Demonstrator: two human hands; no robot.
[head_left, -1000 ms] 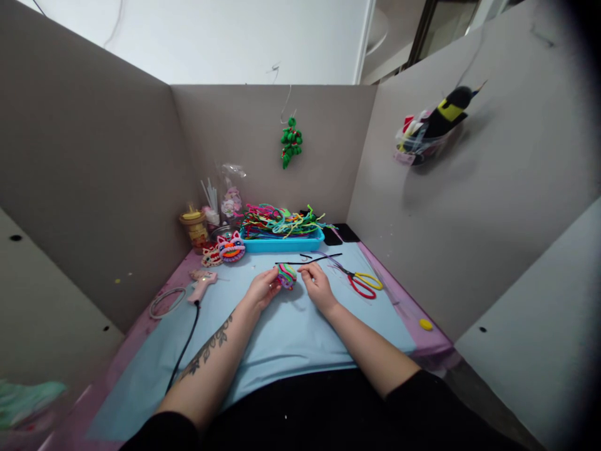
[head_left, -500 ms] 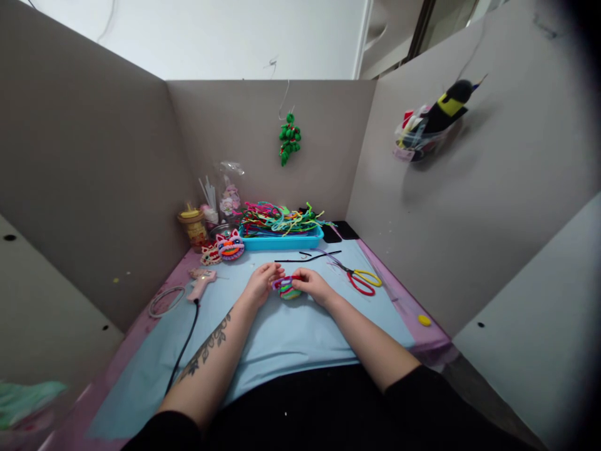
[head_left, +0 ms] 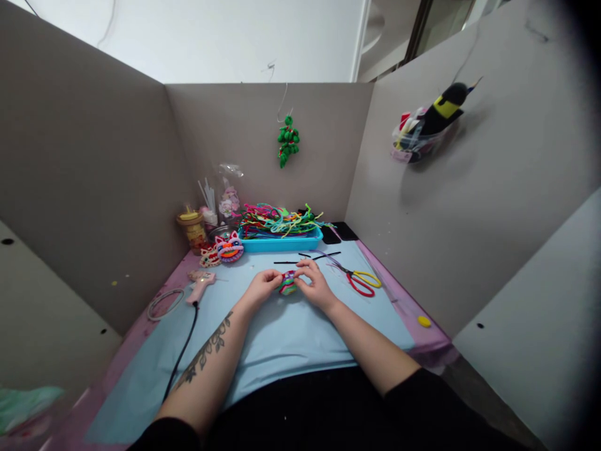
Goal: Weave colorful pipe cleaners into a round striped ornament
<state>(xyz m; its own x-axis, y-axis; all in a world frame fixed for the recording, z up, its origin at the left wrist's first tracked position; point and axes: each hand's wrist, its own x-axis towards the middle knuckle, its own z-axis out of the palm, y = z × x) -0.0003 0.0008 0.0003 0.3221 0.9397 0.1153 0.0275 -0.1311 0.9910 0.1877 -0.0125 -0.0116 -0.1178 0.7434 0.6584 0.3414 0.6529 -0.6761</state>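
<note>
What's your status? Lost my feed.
Left hand and right hand both pinch the pipe-cleaner piece. Scissors lie right. Glue gun left.

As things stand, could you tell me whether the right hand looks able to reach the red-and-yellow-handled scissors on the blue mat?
Probably yes. The right hand is on the small multicoloured pipe-cleaner piece, and the red-and-yellow-handled scissors lie just to its right on bare blue mat, nothing between.
</note>
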